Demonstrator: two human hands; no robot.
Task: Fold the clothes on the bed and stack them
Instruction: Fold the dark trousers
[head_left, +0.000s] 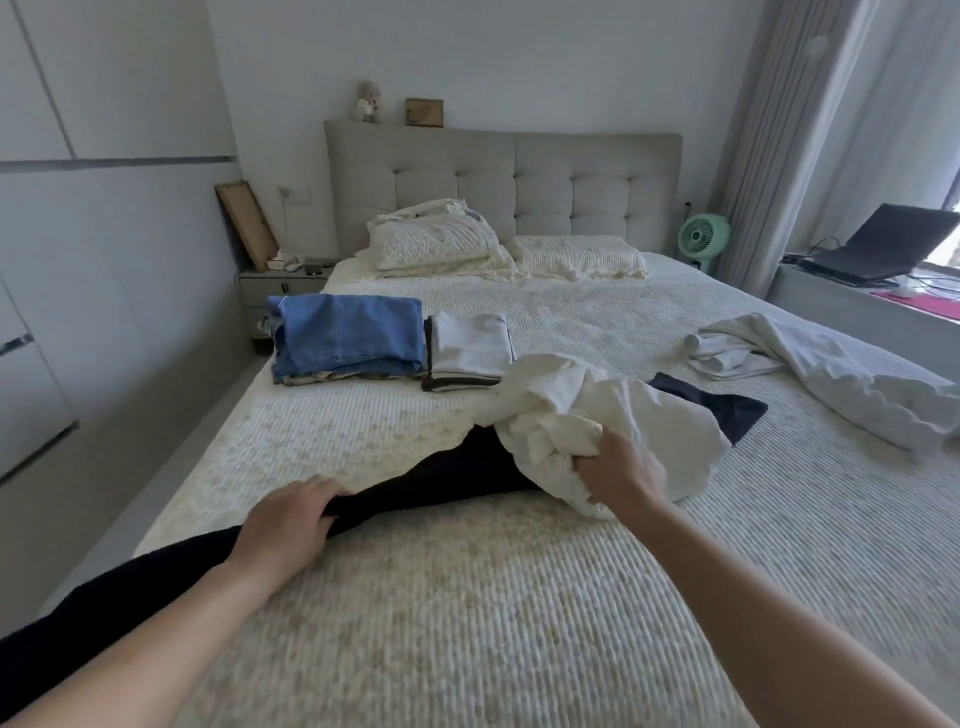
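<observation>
A long black garment (457, 475) lies across the cream bedspread (519, 597), running from the near left edge toward mid-bed. My left hand (283, 525) grips its upper edge. A crumpled cream garment (587, 415) lies on top of the black one, and my right hand (621, 475) grips a bunch of it. At the left of the bed, folded blue jeans (348, 332) top one stack. Beside it stands a second stack topped by a folded white piece (470, 343). An unfolded white garment (810, 364) lies spread at the right.
Two pillows (441, 244) lie against the grey padded headboard (498, 182). A nightstand (283, 280) stands at the left, a green fan (704, 239) and a laptop (883, 241) on a ledge at the right. A dark blue cloth (727, 408) peeks from under the cream garment.
</observation>
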